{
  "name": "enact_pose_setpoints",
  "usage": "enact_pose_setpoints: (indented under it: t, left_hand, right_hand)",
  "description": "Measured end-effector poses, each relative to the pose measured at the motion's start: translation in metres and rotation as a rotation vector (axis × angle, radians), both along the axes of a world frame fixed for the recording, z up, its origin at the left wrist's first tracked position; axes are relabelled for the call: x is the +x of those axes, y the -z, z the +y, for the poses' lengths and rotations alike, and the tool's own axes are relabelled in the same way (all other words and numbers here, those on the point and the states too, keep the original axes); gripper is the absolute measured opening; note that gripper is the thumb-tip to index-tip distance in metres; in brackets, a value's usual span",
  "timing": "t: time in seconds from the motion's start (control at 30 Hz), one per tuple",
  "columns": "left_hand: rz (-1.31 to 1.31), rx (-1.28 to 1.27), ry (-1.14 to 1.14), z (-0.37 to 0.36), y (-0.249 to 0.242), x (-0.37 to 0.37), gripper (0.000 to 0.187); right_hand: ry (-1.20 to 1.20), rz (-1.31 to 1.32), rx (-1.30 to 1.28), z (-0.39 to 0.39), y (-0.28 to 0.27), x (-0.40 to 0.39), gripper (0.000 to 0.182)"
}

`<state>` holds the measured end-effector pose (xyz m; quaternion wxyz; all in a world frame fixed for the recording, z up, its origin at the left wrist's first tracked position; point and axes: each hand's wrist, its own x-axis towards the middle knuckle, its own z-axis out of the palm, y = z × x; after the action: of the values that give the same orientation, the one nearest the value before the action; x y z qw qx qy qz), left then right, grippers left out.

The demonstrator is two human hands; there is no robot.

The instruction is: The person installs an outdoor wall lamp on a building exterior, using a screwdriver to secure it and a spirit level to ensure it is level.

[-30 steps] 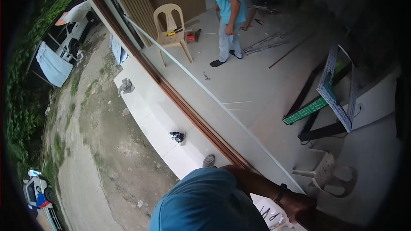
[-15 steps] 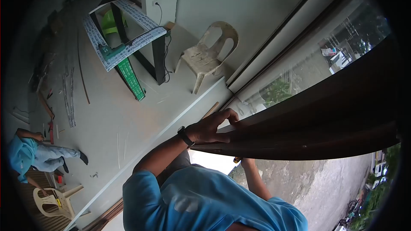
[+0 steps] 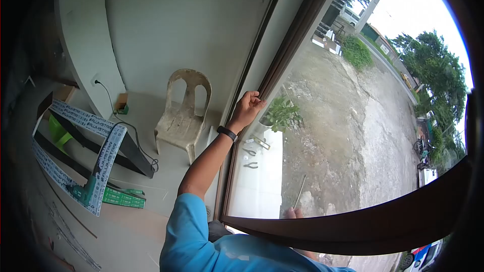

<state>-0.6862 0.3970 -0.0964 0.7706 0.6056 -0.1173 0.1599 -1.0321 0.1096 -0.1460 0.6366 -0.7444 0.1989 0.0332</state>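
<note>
My left hand [image 3: 247, 109], below a dark wristband, is at the brown upright window frame [image 3: 275, 73], its fingers curled against the frame's edge. Through the glass, low in the view, only the fingertips of my right hand [image 3: 293, 213] show, closed at the lower end of a thin metal rod [image 3: 300, 191]. The brown lower frame bar [image 3: 353, 234] curves across in front of my body and hides most of that hand. Pliers [image 3: 250, 165] lie on a white surface [image 3: 259, 191] beyond the glass, near a potted plant [image 3: 282, 113].
A worn plastic chair [image 3: 182, 121] stands by the wall. At the left is a frame table covered with printed film [image 3: 108, 148], bearing a green power tool [image 3: 85, 191]. A black cord [image 3: 136, 131] runs from the wall outlet. Rough ground [image 3: 333, 136] lies outside.
The view has swung toward the window. My left hand has moved from the wide brown bar to the upright frame. The co-worker at the left is out of view.
</note>
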Motion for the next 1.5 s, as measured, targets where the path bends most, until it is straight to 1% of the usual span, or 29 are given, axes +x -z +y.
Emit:
enact_pose_setpoints:
  t: [0.13,0.23,0.27,0.37,0.47,0.5,0.57,0.6,0.67,0.7,0.8,0.9,0.93,1.03,1.13,1.2,1.3,1.37,1.4,1.43,1.47,1.5]
  left_hand:
    - [0.023,0.015,-0.100,0.026,-0.016,0.089,0.057]
    - [0.065,0.025,-0.178,0.038,-0.035,0.151,0.062]
    - [0.088,0.034,-0.203,0.041,-0.041,0.168,0.063]
    - [0.047,0.130,-0.314,0.050,-0.057,0.216,0.065]
    - [0.049,0.145,-0.391,0.063,-0.074,0.269,0.062]
    - [0.064,0.200,-0.338,0.074,-0.089,0.285,0.061]
    - [0.108,0.304,-0.216,0.092,-0.113,0.313,0.059]
    - [0.032,0.198,-0.349,0.090,-0.106,0.349,0.059]
    - [0.009,0.175,-0.374,0.096,-0.126,0.381,0.060]
    - [0.004,0.166,-0.383,0.100,-0.134,0.392,0.061]
    - [-0.033,0.276,-0.352,0.111,-0.159,0.429,0.067]
    - [-0.031,0.221,-0.223,0.115,-0.165,0.483,0.073]
    - [-0.012,0.237,-0.169,0.118,-0.169,0.491,0.078]
    - [0.117,0.158,-0.115,0.118,-0.182,0.504,0.084]
    - [0.182,0.086,-0.071,0.117,-0.195,0.514,0.091]
    - [0.204,0.086,-0.082,0.125,-0.198,0.519,0.096]
    - [0.222,0.122,-0.019,0.126,-0.198,0.533,0.104]
    - [0.208,0.152,0.053,0.112,-0.213,0.552,0.109]
    - [0.202,0.161,0.080,0.114,-0.211,0.567,0.110]
    - [0.179,0.155,0.047,0.105,-0.220,0.553,0.110]
    - [0.163,0.146,0.006,0.102,-0.226,0.537,0.110]
    - [0.152,0.169,0.001,0.101,-0.224,0.536,0.110]
  right_hand:
    - [0.064,-0.094,0.153,0.010,-0.010,-0.001,0.026]
    - [0.137,-0.084,0.115,0.017,-0.017,-0.003,0.024]
    - [0.145,-0.134,0.103,0.004,0.005,-0.006,0.022]
    - [0.203,-0.108,0.189,0.004,0.004,-0.006,0.020]
    - [0.266,-0.112,0.142,0.007,0.007,-0.006,0.021]
    - [0.249,-0.082,0.105,-0.004,0.017,-0.009,0.022]
    - [0.307,-0.057,0.115,0.008,0.002,-0.007,0.018]
    - [0.306,-0.044,0.084,0.009,0.003,-0.008,0.019]
    - [0.305,-0.027,0.012,-0.002,0.014,-0.016,0.021]
    - [0.370,-0.033,0.000,-0.006,0.027,-0.027,0.022]
    - [0.524,0.049,-0.043,-0.013,0.037,-0.027,0.023]
    - [0.651,0.117,-0.068,-0.015,0.042,-0.027,0.023]
    - [0.683,0.137,-0.075,-0.016,0.045,-0.028,0.023]
    - [0.781,0.196,-0.084,-0.018,0.052,-0.033,0.024]
    - [0.863,0.237,-0.096,-0.021,0.057,-0.038,0.024]
    - [0.905,0.251,-0.101,-0.025,0.060,-0.042,0.025]
    - [0.970,0.252,-0.097,-0.026,0.067,-0.057,0.025]
    - [1.014,0.213,-0.102,-0.028,0.073,-0.069,0.026]
    - [1.044,0.195,-0.110,-0.026,0.078,-0.073,0.026]
    - [1.072,0.178,-0.112,-0.022,0.084,-0.075,0.026]
    - [1.148,0.129,-0.132,-0.015,0.087,-0.070,0.028]
    - [1.118,0.160,-0.071,-0.011,0.078,-0.067,0.027]
